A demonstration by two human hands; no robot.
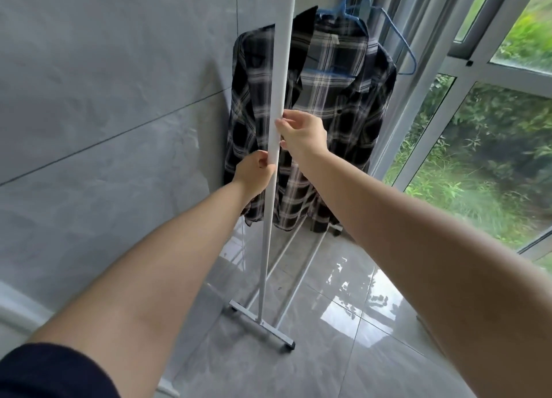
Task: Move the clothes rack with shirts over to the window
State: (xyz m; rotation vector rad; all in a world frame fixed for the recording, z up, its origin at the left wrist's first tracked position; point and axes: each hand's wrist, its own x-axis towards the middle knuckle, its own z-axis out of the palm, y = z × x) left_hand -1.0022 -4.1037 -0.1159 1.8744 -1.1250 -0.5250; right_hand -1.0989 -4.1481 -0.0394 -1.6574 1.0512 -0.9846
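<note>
A white metal clothes rack (pixel 282 69) stands in front of me, its near upright post running from top centre down to a wheeled foot bar (pixel 263 326) on the floor. My left hand (pixel 254 172) grips the post from the left. My right hand (pixel 301 133) holds the same post slightly higher, from the right. Behind the post a dark plaid shirt (pixel 334 120) hangs on a blue hanger (pixel 343 9). An empty blue hanger (pixel 403 48) hangs beside it. The window (pixel 490 123) is on the right, close to the rack's far end.
A grey tiled wall (pixel 104 99) runs along the left, close behind the shirt. The floor (pixel 337 293) is glossy grey tile with reflections. White window frames (pixel 433 78) stand at the right, with green plants outside. A pale rounded edge (pixel 18 305) shows at lower left.
</note>
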